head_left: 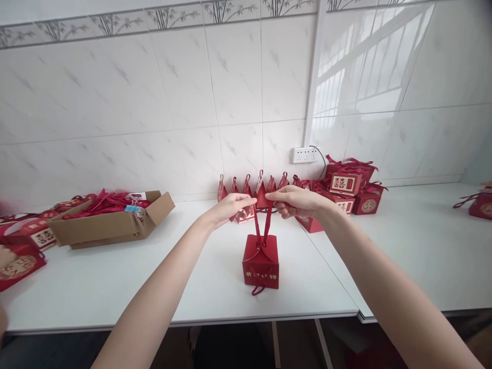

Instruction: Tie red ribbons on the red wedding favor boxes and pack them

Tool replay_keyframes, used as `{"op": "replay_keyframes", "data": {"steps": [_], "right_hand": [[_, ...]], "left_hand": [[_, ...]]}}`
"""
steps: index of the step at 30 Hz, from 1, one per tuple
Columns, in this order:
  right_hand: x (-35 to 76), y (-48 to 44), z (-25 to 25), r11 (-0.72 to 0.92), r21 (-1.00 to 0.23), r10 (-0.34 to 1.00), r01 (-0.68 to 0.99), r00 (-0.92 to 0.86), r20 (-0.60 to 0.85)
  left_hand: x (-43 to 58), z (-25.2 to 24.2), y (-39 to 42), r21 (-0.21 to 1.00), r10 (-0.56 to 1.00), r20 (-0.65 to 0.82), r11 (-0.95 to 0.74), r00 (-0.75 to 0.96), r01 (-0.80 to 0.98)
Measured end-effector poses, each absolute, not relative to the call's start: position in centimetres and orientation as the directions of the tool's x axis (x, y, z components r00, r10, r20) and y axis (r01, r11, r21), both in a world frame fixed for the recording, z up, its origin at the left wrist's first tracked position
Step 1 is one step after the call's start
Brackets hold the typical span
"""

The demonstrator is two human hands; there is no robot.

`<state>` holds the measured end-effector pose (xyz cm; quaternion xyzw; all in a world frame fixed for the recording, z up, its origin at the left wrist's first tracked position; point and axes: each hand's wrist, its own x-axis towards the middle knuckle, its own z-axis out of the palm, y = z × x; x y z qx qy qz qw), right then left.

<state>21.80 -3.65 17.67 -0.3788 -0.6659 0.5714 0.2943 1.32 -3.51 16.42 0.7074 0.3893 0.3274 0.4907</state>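
A red gift box with gold characters stands upright on the white table. From its top, the two ends of a red ribbon rise in a narrow V. My left hand pinches one end and my right hand pinches the other, both above the box. A small cord loop hangs at the box's lower front. Behind my hands is a row of small red pouches with loops, partly hidden by my fingers.
At left, an open cardboard carton holds red ribbons and a blue clip. Stacked red boxes stand at back right, another box at far right. A person's hand touches a red box at far left. A power strip is on the wall.
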Motion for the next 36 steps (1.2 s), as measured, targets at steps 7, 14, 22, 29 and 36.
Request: {"op": "replay_keyframes", "data": {"steps": [7,14,22,29,36], "right_hand": [[20.9,-2.7,18.6,0.232,-0.971,0.877,0.065,-0.446,0.180],[19.4,-3.4,18.5,0.349,-0.937,0.870,0.012,-0.375,0.319],[29.7,-6.9,17.0,0.389,-0.847,0.825,0.362,-0.546,0.145],[24.5,-5.8,9.1,0.177,-0.833,0.964,0.524,-0.261,0.041],[22.5,-7.0,6.2,-0.103,-0.923,0.916,0.371,-0.327,-0.233]], "left_hand": [[3.1,18.0,-3.3,0.973,0.901,0.193,-0.227,0.389,0.044],[3.3,18.2,-3.7,0.958,0.900,0.287,-0.275,0.329,-0.083],[-5.8,14.8,-4.6,0.574,0.956,0.282,-0.094,-0.088,0.813],[-1.7,8.4,-6.0,0.764,0.903,0.007,-0.282,0.429,0.581],[-1.3,6.0,-6.1,0.907,0.872,-0.123,-0.094,0.473,0.410]]}}
